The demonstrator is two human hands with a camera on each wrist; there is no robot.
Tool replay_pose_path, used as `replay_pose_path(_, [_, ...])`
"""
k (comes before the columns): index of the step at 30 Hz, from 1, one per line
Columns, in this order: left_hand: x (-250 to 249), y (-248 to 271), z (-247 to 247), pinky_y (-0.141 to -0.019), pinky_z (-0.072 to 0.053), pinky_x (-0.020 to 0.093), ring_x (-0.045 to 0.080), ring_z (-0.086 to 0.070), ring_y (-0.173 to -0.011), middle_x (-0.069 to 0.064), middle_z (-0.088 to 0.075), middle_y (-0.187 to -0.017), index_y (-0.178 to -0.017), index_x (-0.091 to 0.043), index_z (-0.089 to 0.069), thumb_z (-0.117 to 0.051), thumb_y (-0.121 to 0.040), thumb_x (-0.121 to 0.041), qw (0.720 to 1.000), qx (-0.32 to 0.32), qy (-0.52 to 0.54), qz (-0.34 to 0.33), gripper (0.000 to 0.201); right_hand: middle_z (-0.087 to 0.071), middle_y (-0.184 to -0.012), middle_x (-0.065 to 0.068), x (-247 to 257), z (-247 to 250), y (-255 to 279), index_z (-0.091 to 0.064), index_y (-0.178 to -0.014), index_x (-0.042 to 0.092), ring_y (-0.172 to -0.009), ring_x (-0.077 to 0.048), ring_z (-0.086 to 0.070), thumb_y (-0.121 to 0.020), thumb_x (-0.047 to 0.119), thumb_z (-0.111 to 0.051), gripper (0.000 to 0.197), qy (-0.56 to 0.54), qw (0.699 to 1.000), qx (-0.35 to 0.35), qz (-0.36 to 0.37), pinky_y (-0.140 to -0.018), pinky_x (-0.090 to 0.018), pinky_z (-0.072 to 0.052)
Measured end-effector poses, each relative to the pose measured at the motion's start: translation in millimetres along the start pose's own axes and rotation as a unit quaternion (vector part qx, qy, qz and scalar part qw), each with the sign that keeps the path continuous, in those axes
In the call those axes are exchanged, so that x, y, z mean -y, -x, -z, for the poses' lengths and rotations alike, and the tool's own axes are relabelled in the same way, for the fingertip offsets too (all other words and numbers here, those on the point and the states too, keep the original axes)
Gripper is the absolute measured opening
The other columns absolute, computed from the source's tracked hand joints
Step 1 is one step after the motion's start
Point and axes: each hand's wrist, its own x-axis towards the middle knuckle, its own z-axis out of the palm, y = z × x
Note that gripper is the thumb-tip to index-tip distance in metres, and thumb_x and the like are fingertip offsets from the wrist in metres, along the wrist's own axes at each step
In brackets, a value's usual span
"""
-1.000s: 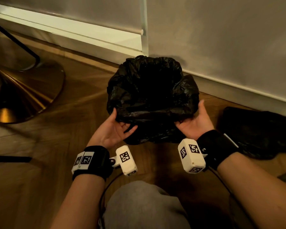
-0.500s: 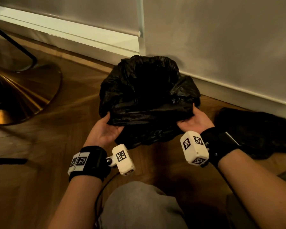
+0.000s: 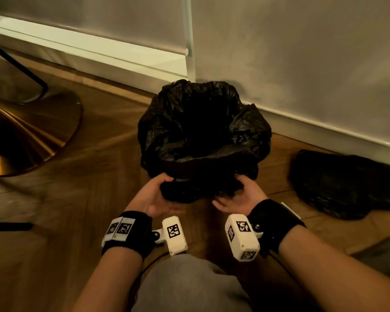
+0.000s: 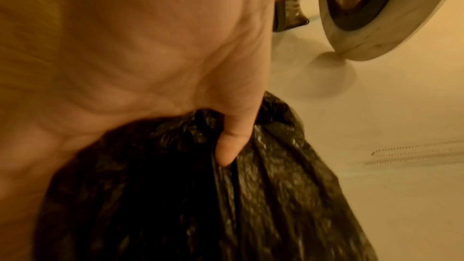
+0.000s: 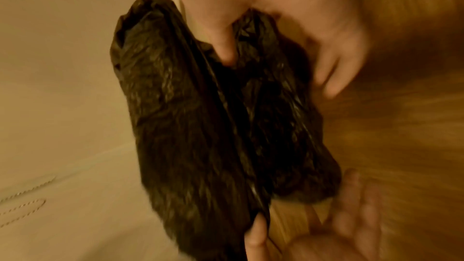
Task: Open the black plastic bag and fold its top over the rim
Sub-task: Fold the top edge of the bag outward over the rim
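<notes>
left hand grips the near folded edge of the black plastic bag | right hand grips the same edge | bag mouth open, on wooden floor by the wall

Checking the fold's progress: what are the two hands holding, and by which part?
Both the left hand and right hand grip the black plastic bag by its near, folded-down top edge.
</notes>
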Motion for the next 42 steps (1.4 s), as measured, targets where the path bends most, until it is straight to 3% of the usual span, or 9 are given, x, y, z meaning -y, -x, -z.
replay_pose_path(5, [-1.3, -7.7, 2.7, -0.092, -0.047, 0.053, 0.015, -0.063, -0.101, 0.001, -0.07, -0.105, -0.1, -0.018, -0.061, -0.057, -0.085, -0.014, 0.998, 0.055, 0.032, -0.024, 0.015, -0.054, -0.115, -0.007, 20.3, -1.8, -3.2, -0.054, -0.115, 0.018, -0.101, -0.025, -0.052, -0.095, 0.011, -0.049, 0.022, 0.023, 0.997, 0.026, 0.063, -0.081, -0.046, -0.045])
replay_pose_path(11, [1.3, -2.6, 2.3, -0.101, -0.035, 0.069, 0.048, -0.049, -0.126, 0.015, -0.054, -0.14, -0.136, -0.024, -0.05, -0.078, -0.066, -0.052, 0.985, 0.136, 0.09, -0.053, 0.08, -0.058, -0.112, -0.004, 8.9, 1.6, 0.1, -0.059, -0.105, 0.019, -0.095, -0.021, -0.055, -0.084, 0.008, -0.05, 0.025, 0.029, 0.988, -0.001, 0.153, -0.075, -0.033, -0.043])
replay_pose_path(13, [-1.8, -2.2, -4.9, -0.103, -0.038, 0.062, 0.044, -0.051, -0.125, 0.015, -0.055, -0.137, -0.135, -0.024, -0.05, -0.071, -0.07, -0.058, 0.984, 0.101, 0.132, -0.058, 0.077, -0.057, -0.125, -0.005, 10.7, -0.1, 1.6, -0.054, -0.124, 0.02, -0.109, -0.027, -0.055, -0.079, 0.026, -0.063, 0.046, -0.012, 0.987, 0.04, 0.156, -0.083, -0.04, -0.046])
replay_pose_path(16, [-5.1, -2.2, -5.6, -0.102, -0.041, 0.061, 0.04, -0.053, -0.124, 0.016, -0.055, -0.136, -0.135, -0.022, -0.05, -0.069, -0.074, -0.058, 0.979, 0.075, 0.171, -0.084, 0.073, -0.051, -0.14, -0.008, 18.5, -13.4, 2.9, -0.037, -0.14, 0.044, -0.122, -0.038, -0.051, -0.055, 0.054, -0.085, 0.098, -0.016, 0.987, 0.096, 0.13, -0.087, -0.059, -0.047])
replay_pose_path(23, [-4.7, -0.8, -7.8, -0.098, -0.049, 0.054, 0.035, -0.06, -0.118, 0.018, -0.06, -0.131, -0.131, -0.015, -0.05, -0.06, -0.089, -0.043, 0.97, 0.038, 0.191, -0.145, 0.051, -0.05, -0.141, -0.009, 33.3, -21.4, 2.6, -0.042, -0.142, 0.026, -0.125, -0.031, -0.05, -0.085, 0.045, -0.062, 0.063, -0.03, 0.986, 0.062, 0.15, -0.103, -0.046, -0.044])
replay_pose_path(29, [-13.4, -3.3, -9.1, -0.063, -0.061, 0.035, 0.025, -0.072, -0.095, 0.015, -0.073, -0.107, -0.132, -0.009, -0.053, -0.049, -0.095, -0.041, 0.963, -0.005, 0.214, -0.166, 0.049, -0.043, -0.148, -0.011, 40.4, -22.5, 12.6, -0.043, -0.14, 0.01, -0.139, -0.029, -0.037, -0.102, 0.034, -0.036, 0.046, -0.057, 0.987, 0.076, 0.133, -0.113, -0.041, -0.031])
replay_pose_path(33, [-19.6, -8.4, -11.8, -0.06, -0.06, 0.035, 0.026, -0.073, -0.092, 0.015, -0.067, -0.118, -0.138, -0.014, -0.049, -0.044, -0.097, -0.046, 0.961, -0.004, 0.224, -0.164, 0.052, -0.064, -0.114, -0.019, 47.1, -30.8, 15.4, -0.055, -0.127, 0.008, -0.11, -0.033, -0.059, -0.102, 0.026, -0.038, 0.035, -0.085, 0.988, 0.081, 0.104, -0.085, -0.04, -0.049])
replay_pose_path(38, [-23.8, -13.5, -9.4, -0.078, -0.06, 0.038, 0.026, -0.061, -0.117, 0.011, -0.061, -0.133, -0.14, -0.023, -0.046, -0.036, -0.087, -0.07, 0.967, 0.033, 0.186, -0.171, 0.072, -0.058, -0.129, -0.021, 53.9, -25.3, 14.2, -0.055, -0.124, 0.012, -0.119, -0.039, -0.053, -0.089, 0.054, -0.051, 0.055, -0.121, 0.971, 0.157, 0.136, -0.106, -0.049, -0.039])
replay_pose_path(42, [-23.2, -17.6, -10.6, -0.08, -0.054, 0.039, 0.025, -0.059, -0.115, 0.009, -0.064, -0.126, -0.134, -0.022, -0.049, -0.026, -0.091, -0.067, 0.964, 0.023, 0.193, -0.182, 0.067, -0.058, -0.129, -0.021, 64.9, -32.5, 6.6, -0.053, -0.131, 0.009, -0.118, -0.037, -0.053, -0.098, 0.039, -0.044, 0.046, -0.088, 0.979, 0.137, 0.121, -0.102, -0.045, -0.041])
